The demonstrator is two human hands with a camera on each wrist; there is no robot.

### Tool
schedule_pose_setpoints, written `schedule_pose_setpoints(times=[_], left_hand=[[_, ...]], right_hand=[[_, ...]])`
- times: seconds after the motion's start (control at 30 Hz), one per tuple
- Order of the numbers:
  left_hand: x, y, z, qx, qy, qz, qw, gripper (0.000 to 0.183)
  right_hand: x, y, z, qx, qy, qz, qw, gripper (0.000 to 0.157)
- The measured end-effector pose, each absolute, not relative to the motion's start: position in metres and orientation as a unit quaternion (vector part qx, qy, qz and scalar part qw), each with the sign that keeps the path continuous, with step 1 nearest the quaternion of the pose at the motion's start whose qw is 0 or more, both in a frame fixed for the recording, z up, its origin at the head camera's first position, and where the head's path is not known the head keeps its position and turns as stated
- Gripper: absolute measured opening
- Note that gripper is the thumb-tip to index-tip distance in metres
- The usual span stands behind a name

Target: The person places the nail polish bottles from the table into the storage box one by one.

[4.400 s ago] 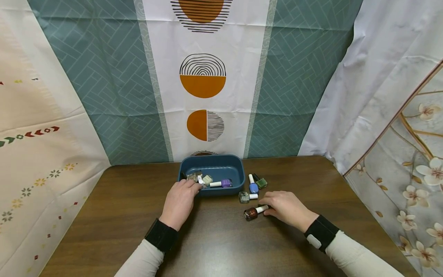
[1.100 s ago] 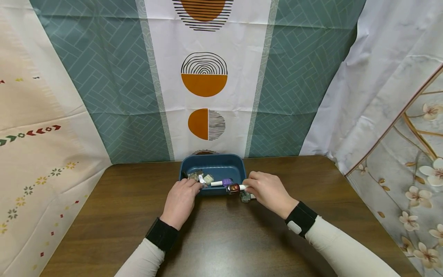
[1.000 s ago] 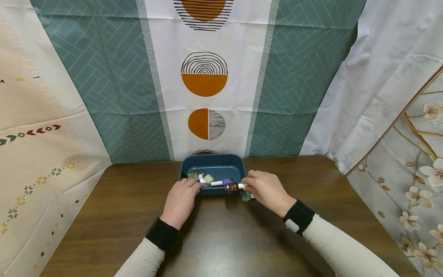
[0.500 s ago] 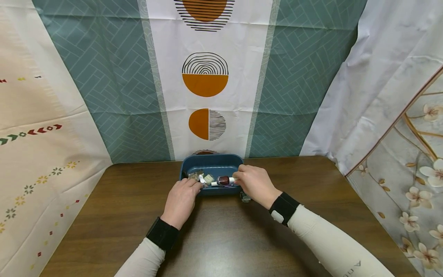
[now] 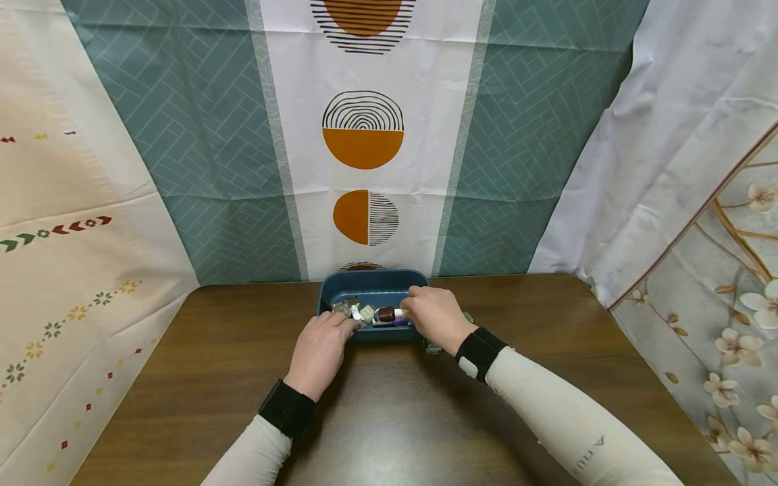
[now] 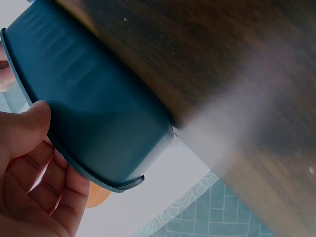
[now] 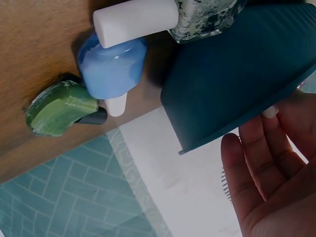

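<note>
A dark blue bin [image 5: 389, 335] stands at the back of the table. My left hand [image 5: 319, 351] grips its front-left rim, thumb against the outer wall in the left wrist view. Over the right part of the bin, my right hand [image 5: 439, 317] pinches the white cap of a dark red nail polish bottle [image 5: 385, 314]. That bottle lies on its side above a purple nail polish bottle [image 5: 401, 322], largely covering it; whether they touch I cannot tell. A pale bottle [image 5: 367, 313] and several small clear ones [image 5: 342, 308] lie at the bin's left end.
Right of the bin on the table lie a glitter nail polish bottle [image 7: 205, 17], a blue one [image 7: 111, 69] and a green one [image 7: 61, 108]. My right hand mostly hides them in the head view. A patterned curtain [image 5: 365, 169] hangs behind the table's back edge.
My right hand picked up the dark red nail polish bottle from the table and carried it left over the rim, then lower into the bin. The left hand has stayed on the rim.
</note>
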State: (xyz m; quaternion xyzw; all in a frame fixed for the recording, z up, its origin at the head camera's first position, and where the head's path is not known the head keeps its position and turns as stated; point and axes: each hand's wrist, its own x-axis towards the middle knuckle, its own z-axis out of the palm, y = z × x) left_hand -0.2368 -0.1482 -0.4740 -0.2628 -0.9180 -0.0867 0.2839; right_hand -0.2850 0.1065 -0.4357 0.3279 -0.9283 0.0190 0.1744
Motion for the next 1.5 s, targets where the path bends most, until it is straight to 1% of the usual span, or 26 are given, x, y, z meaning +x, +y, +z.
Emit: schedule_pose_setpoints(times=[0.4,0.63,1.0,1.5], left_hand=[[-0.237,-0.148,-0.474,-0.262,-0.919,-0.084,0.282,0.017],[-0.237,-0.148,-0.474,-0.260,-0.923,-0.081,0.273,0.019],[-0.237,-0.148,-0.474,-0.263,-0.917,-0.082,0.290,0.017],[-0.237,-0.146,-0.472,-0.243,-0.932,-0.075,0.259,0.019]], right_hand=[[-0.294,0.095,-0.439,0.332,-0.933,-0.005,0.136,0.008],[-0.298,0.093,-0.441,0.338,-0.932,-0.014,0.128,0.007],[-0.299,0.092,-0.439,0.341,-0.934,-0.025,0.108,0.008],[-0.298,0.091,-0.435,0.330,-0.941,0.000,0.076,0.005]])
